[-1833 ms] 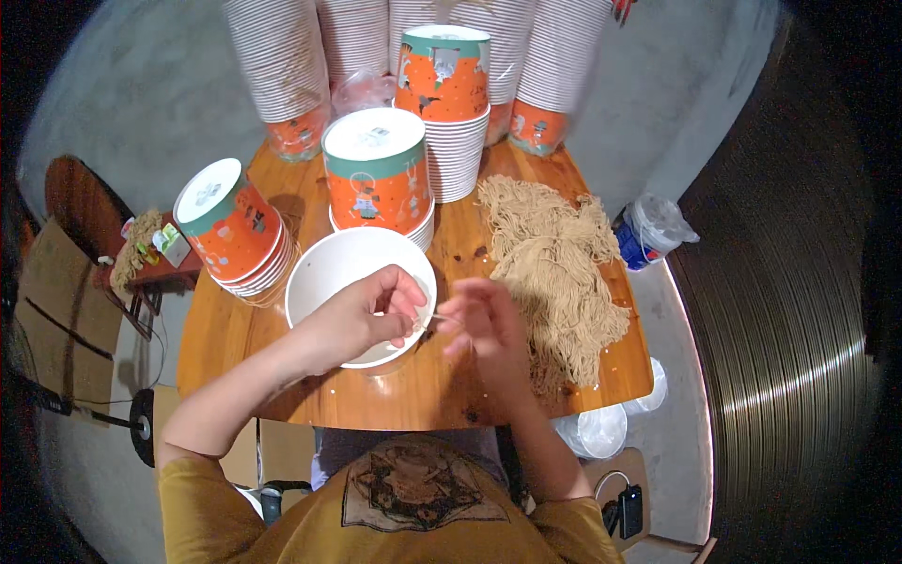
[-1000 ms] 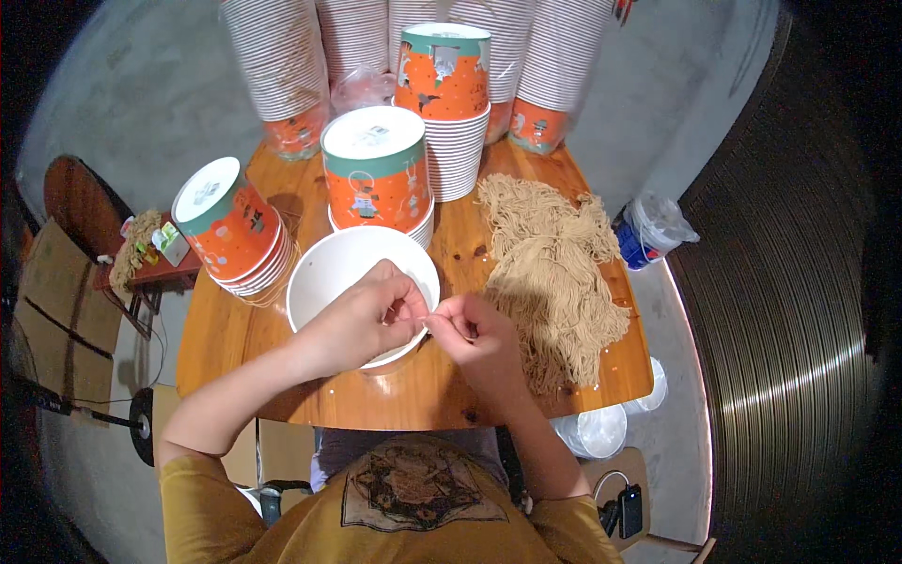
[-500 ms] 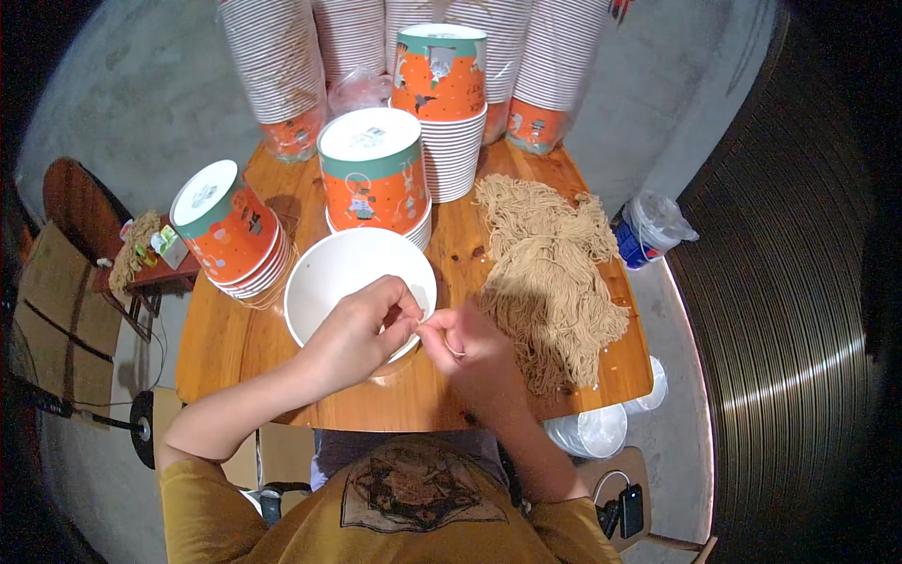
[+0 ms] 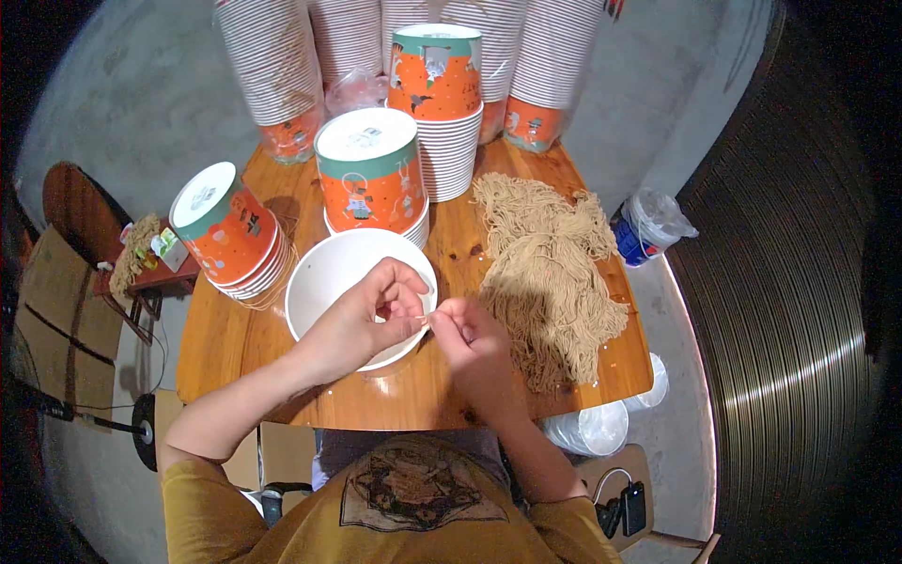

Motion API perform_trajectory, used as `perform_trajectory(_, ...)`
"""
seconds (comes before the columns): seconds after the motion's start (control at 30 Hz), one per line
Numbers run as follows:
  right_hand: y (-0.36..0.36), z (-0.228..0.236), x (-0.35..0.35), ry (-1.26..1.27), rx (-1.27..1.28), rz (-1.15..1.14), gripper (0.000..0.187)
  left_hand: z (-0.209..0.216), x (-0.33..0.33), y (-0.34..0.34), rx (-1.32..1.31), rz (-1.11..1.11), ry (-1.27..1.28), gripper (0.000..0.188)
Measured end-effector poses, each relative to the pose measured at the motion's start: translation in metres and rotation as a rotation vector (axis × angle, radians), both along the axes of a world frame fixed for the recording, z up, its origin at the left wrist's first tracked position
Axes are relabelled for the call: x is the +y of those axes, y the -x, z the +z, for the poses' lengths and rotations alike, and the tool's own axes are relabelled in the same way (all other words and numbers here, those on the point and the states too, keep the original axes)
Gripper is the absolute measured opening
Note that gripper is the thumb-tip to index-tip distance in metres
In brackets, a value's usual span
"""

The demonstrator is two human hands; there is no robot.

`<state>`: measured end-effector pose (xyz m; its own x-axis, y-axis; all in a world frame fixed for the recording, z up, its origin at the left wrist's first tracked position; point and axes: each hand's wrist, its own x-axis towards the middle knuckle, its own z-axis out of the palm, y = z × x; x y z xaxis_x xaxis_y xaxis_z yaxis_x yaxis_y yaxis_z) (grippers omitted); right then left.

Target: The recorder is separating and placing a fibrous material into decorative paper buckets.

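Note:
A white paper bucket (image 4: pixel 324 282) stands mouth up on the wooden table in front of me, a small dark hole in its wall. Over its right rim my left hand (image 4: pixel 362 320) pinches the end of a thin pale cord (image 4: pixel 426 321) between thumb and forefinger. My right hand (image 4: pixel 470 348) meets it there, its closed fingertips on the same cord. Most of the cord is hidden by the fingers. To the right of my right hand lies a heap of tan cords (image 4: pixel 550 273).
Upside-down stacks of orange and green paper buckets stand behind (image 4: pixel 366 188) and left (image 4: pixel 225 226) of the white one. A taller stack (image 4: pixel 446 150) and several plastic-wrapped stacks (image 4: pixel 268 66) line the table's back. A blue and white pail (image 4: pixel 644 230) sits beyond the right edge.
My right hand has turned, and the pale loop beside its fingers no longer shows. The left fingers have lifted and spread slightly above the pinch. The bucket stays in place.

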<state>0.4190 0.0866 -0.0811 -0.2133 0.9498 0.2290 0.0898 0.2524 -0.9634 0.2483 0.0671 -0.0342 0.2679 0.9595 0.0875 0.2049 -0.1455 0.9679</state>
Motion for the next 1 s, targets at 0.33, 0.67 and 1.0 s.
perform_trajectory(0.33, -0.006, 0.01, -0.008, -0.07, 0.047, 0.014, 0.007, -0.001, 0.004, -0.001, -0.209, 0.012, 0.211, 0.03)
perform_trajectory(0.67, -0.012, 0.009, 0.003, -0.826, -0.453, -0.116, 0.017, 0.002, 0.001, -0.002, -0.099, 0.007, 0.141, 0.029)
perform_trajectory(1.0, -0.019, 0.006, 0.014, 0.278, 0.197, 0.28, 0.007, 0.004, 0.0, -0.005, 0.014, 0.004, 0.081, 0.027)
